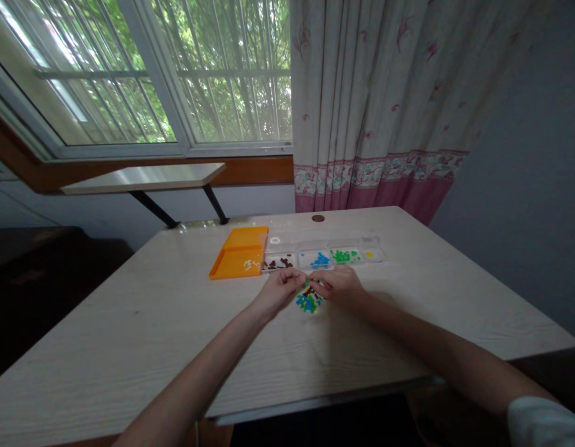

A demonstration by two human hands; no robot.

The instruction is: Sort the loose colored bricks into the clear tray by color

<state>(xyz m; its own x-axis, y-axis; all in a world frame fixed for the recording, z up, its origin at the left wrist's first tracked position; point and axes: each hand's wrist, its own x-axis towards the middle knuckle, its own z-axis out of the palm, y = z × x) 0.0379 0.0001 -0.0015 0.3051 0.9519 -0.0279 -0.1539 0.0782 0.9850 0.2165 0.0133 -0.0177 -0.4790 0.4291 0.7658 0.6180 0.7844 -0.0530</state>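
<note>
My left hand [282, 287] and my right hand [341, 287] meet over the middle of the table, fingers pinched together. Between their fingertips shows a small green piece [307, 281]. Just below the fingers is a roundish cluster of small blue, green and brown pieces [308, 303]; whether it touches the fingers I cannot tell. Right behind the hands lies a clear plastic compartment box [380, 254]. Its compartments hold brown pieces [280, 263], blue pieces [320, 260], green pieces [346, 256] and a few yellow pieces [369, 254]. My fingers partly cover the box's near edge.
Left of the box lies an orange tray [238, 248] with white pieces [251, 264] in its near right corner. A raised shelf [148, 177] on dark legs stands at the table's [176, 329] back left. A curtain [362, 124] hangs behind, beside the window.
</note>
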